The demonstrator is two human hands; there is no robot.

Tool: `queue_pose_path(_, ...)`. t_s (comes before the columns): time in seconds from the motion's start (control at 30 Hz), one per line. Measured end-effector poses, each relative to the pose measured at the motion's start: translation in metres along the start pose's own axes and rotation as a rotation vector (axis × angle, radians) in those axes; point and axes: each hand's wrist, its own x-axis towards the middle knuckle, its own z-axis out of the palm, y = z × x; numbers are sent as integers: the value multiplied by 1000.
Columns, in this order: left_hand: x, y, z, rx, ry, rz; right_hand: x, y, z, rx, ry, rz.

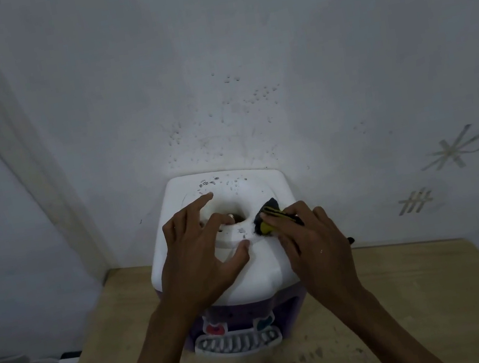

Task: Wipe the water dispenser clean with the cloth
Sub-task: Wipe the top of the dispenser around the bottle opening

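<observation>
The right hand [309, 242] presses its closed fingers [279, 217] onto a dark and yellow cloth [265, 216] at the right rim of the bottle well. The left hand [196, 259] rests with fingers spread on the white top of the water dispenser [266, 269], which stands on a wooden table [427, 292] against the far wall [210, 58].

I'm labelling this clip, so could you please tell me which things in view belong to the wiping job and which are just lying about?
Part of the job:
- water dispenser
- cloth, pressed down by the right hand
- left hand, spread on the dispenser top

Just there:
- wooden table
- tape marks on the wall
- drip tray
</observation>
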Motion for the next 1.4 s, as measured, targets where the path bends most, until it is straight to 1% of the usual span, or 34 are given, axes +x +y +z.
queue_pose_path(0.07,-1,2,-1,-22,28,-4,2,1,2,-8,23,64)
queue_pose_path(0.13,-1,3,-2,-56,63,-25,3,-10,3,-37,47,78)
queue_pose_path(0.27,0,1,1,-9,75,-5,-12,-25,-6,-48,10,-47)
queue_pose_path(0.33,1,1,1,4,77,-11,-17,-18,-10,-55,11,-58)
queue_pose_path(0.4,0,1,1,7,78,-28,-13,-10,-8,-81,41,-11)
queue_pose_path(0.5,-1,1,1,12,86,-30,-1,-24,2,-82,59,71)
queue_pose_path(0.6,-1,0,0,9,92,-27,-4,-39,8,-73,23,-28)
queue_pose_path(0.7,-1,-1,0,-5,114,-24,-14,-32,-1,-88,3,-108)
queue_pose_path(0.8,-1,2,1,-23,126,-40,-7,-20,-6,-118,18,-35)
queue_pose_path(0.9,-1,1,1,-12,125,-34,9,-33,3,-119,16,61)
queue_pose_path(0.93,-1,1,1,-9,123,-28,12,-41,7,-121,2,51)
queue_pose_path(1.0,-2,-1,0,-10,126,-18,7,-51,12,-101,-23,-37)
queue_pose_path(1.07,-2,-2,-1,-20,132,-17,-2,-45,8,-48,-36,-113)
queue_pose_path(1.1,-1,-3,-1,-26,134,-21,-6,-37,4,-24,-33,-121)
queue_pose_path(1.2,-1,-3,-2,-44,147,-44,-4,-18,-4,-21,9,-44)
queue_pose_path(1.27,-2,-1,-1,-45,147,-44,7,-22,0,-33,26,8)
queue_pose_path(1.33,-2,0,-1,-36,134,-39,16,-40,8,-29,25,18)
queue_pose_path(1.4,-3,0,-2,-30,131,-36,15,-54,13,2,25,-27)
